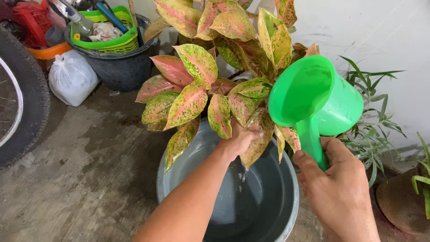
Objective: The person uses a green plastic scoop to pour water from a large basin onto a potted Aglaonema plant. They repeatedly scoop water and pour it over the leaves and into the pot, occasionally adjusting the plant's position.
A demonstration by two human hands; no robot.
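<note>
Presently: left hand (239, 140), arm reaching up from near, fingers closed around a leaf (257, 134) of the pink-green plant (210, 67), water dripping into the grey basin (286, 215) below. Right hand (336, 188), right of basin, fingers gripping the handle of a green dipper (313, 96) tilted toward the leaves.

A home yard corner: concrete floor (80, 179), potted plants (215, 67), a tyre (27, 98), cluttered bucket (121, 67).
</note>
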